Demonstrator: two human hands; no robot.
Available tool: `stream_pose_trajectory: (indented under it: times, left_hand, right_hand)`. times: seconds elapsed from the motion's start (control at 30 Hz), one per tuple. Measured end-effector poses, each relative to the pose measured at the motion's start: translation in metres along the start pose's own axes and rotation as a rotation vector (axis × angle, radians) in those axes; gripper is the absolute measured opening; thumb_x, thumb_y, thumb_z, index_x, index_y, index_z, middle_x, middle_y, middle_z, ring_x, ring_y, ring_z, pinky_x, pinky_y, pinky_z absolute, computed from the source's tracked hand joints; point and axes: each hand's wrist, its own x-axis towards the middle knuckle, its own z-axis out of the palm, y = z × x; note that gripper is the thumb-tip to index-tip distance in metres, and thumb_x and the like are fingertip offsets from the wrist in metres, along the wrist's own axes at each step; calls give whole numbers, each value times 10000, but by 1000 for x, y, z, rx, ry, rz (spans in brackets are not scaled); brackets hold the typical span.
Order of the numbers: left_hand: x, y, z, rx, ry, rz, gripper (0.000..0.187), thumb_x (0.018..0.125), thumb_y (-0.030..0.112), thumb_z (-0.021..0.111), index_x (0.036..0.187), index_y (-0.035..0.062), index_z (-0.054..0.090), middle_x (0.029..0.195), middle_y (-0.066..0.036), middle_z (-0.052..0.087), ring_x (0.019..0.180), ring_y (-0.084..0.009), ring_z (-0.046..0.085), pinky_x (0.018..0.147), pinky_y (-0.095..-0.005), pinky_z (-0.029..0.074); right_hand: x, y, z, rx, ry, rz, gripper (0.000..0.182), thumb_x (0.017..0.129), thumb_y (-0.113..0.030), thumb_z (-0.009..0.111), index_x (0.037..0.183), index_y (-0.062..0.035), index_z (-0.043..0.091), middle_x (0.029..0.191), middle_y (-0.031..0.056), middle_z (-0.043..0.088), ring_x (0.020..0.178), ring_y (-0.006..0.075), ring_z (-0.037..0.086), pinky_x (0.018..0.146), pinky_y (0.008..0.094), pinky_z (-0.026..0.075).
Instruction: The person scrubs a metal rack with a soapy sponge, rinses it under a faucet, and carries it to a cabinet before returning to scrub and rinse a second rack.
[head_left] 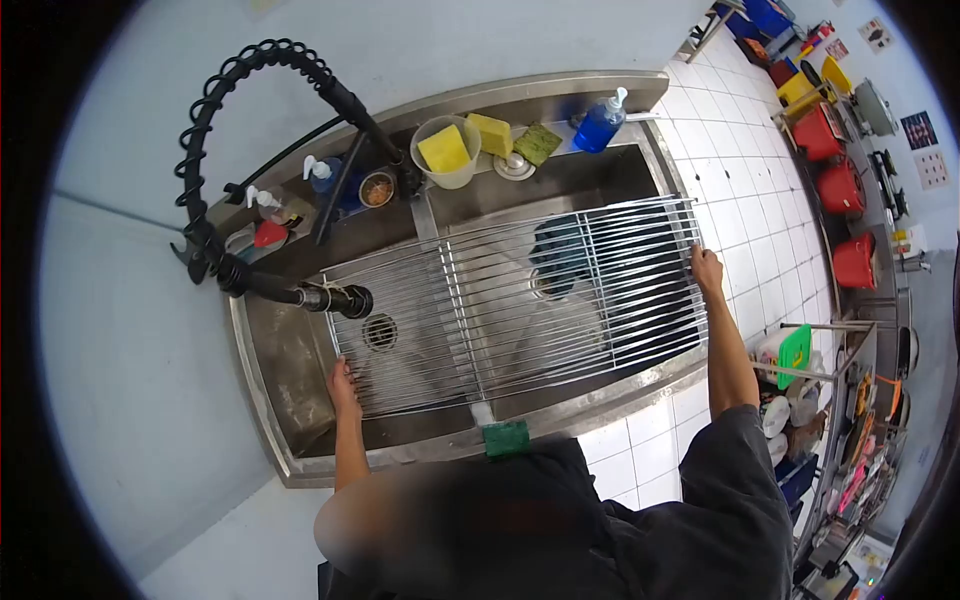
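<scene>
A long metal wire rack [458, 305] spans the two basins of a stainless steel sink [640, 382], slightly tilted in view. My left hand [344, 388] grips its left end, low near the front corner. At the opposite end, my right hand [707, 268] has its fingers closed round the edge bar, beyond the sink's right rim. Through the wires I see a dark blue-grey cloth [560, 255] in the right basin and a round drain [380, 332] in the left one. The black spring faucet's spray head [352, 301] hangs over the rack's left end.
Along the back ledge stand a tub [450, 180] with a yellow sponge, a blue soap bottle [600, 124] and more pump bottles [322, 174]. A green scouring pad [506, 438] lies on the front rim. To the right, shelving [800, 372] holds kitchenware beyond a tiled floor.
</scene>
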Motion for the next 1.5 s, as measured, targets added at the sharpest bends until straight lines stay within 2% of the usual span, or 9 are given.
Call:
stream_pose_trajectory:
  times: [0.43, 0.6, 0.73, 0.8, 0.9, 1.0, 1.1, 1.33, 1.5]
  left_hand:
    - [26, -5, -4, 52, 97, 32, 334, 909, 445, 673, 816, 140, 574, 664, 52, 422, 569, -81, 396, 528, -261, 294]
    - [32, -15, -1, 23, 160, 45, 359, 898, 454, 682, 933, 97, 671, 726, 22, 478, 649, -104, 456, 569, -290, 343]
    - [43, -27, -13, 82, 81, 77, 307, 917, 432, 667, 842, 135, 643, 675, 59, 463, 591, -69, 414, 527, -266, 317]
    - [53, -38, -13, 68, 27, 192, 285, 936, 419, 650, 786, 183, 593, 614, 103, 412, 524, -39, 343, 477, -247, 265]
    - [69, -53, -16, 216, 72, 401, 366, 967, 402, 606, 917, 43, 656, 783, 1, 579, 741, -130, 524, 685, -311, 438]
    - [35, -23, -7, 183, 11, 312, 404, 979, 368, 587, 1086, -13, 663, 962, -69, 656, 911, -178, 563, 851, -342, 448]
    - [34, -19, -5, 203, -7, 296, 418, 993, 365, 563, 1137, -22, 631, 1010, -99, 657, 940, -189, 570, 867, -343, 448]
    - [32, -27, -15, 304, -37, 388, 445, 1024, 399, 535, 1166, -23, 515, 1022, -161, 646, 943, -250, 606, 872, -378, 463]
    - [1, -25, -15, 387, -10, 508, 437, 1035, 404, 524, 1200, 0, 514, 1004, -176, 658, 947, -290, 638, 864, -409, 487]
  right_hand:
    - [6, -35, 15, -331, 62, -218, 678, 1019, -505, 365, 1026, 97, 677, 1050, 336, 664, 1034, 483, 629, 934, 542, 492]
    - [3, -34, 19, -229, 124, -209, 606, 1017, -467, 421, 1110, 107, 592, 1096, 359, 624, 1003, 512, 627, 913, 542, 515]
    - [15, -17, 37, -365, 164, -125, 602, 976, -519, 510, 1262, 10, 512, 1246, 280, 572, 1141, 486, 564, 882, 605, 508]
    - [-33, -78, 13, -281, 304, -52, 597, 958, -537, 549, 1288, -41, 526, 1247, 255, 569, 1155, 477, 558, 862, 570, 501]
    - [-61, -141, 57, 155, 403, -697, 356, 956, -283, 652, 1205, -35, 594, 1143, 211, 615, 1096, 404, 588, 936, 482, 476]
    - [-170, -270, 68, 436, -191, -963, 342, 941, -217, 665, 1213, -25, 588, 1204, 232, 603, 1133, 414, 573, 990, 481, 457]
    - [-223, -379, 104, 528, 24, -1207, 366, 943, -219, 641, 1242, -18, 578, 1250, 244, 577, 1175, 435, 566, 1009, 488, 465]
    - [-230, -474, 152, -131, 155, -922, 352, 900, -188, 597, 1223, -49, 575, 1063, 159, 602, 1002, 298, 661, 795, 481, 560]
    - [-245, -445, 140, -183, 114, -942, 480, 874, -153, 614, 1332, -35, 533, 1265, 208, 590, 1132, 362, 613, 898, 492, 534]
